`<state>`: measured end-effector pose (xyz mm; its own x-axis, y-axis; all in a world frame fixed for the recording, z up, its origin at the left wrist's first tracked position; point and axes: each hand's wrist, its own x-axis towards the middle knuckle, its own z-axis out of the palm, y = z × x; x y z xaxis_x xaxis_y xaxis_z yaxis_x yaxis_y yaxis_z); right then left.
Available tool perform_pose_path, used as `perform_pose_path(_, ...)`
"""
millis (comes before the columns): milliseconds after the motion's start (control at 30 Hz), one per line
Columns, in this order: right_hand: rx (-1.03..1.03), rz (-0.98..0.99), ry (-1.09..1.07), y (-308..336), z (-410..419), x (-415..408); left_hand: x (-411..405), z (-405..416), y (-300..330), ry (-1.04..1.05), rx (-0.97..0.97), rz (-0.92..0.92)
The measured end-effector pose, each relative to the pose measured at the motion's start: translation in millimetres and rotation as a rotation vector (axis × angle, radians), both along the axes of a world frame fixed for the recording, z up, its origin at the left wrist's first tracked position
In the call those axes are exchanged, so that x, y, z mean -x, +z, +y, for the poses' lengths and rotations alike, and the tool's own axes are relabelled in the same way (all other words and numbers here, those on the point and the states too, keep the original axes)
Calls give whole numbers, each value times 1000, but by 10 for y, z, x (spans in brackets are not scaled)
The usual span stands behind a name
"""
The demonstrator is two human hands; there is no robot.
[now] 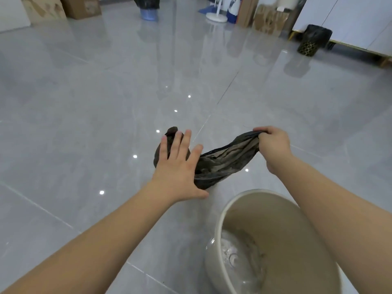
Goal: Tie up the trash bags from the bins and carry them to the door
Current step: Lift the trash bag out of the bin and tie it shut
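Observation:
A thin dark trash bag (224, 160) hangs stretched in the air between my two hands, above the grey tiled floor. My right hand (273, 145) grips one gathered end of the bag in a fist. My left hand (180, 164) has straight, spread fingers laid flat against the bag's other end, whose tip pokes out above my fingertips. Below my right forearm stands a beige round bin (250, 211) with no bag in it. A second bin with a black bag (314, 40) stands at the far right. A third, blue bin with a black bag (148, 9) stands at the far middle.
Cardboard boxes (63, 7) line the far left wall. A white fan stand (216, 16) and more cardboard (269, 20) are at the far right, next to a white cabinet (350, 22). Glossy grey floor tiles (106, 102) stretch between me and them.

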<state>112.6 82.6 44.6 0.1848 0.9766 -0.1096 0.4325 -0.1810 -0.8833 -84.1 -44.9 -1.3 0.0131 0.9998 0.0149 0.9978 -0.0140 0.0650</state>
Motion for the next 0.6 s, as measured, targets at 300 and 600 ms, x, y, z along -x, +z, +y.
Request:
perform_pose_path(300, -8, 184, -114, 272, 117, -21, 234, 517, -144, 176, 421, 162)
perform_pose_path(600, -132, -1102, 570, 274, -12, 32, 272, 592, -20, 153, 141, -80)
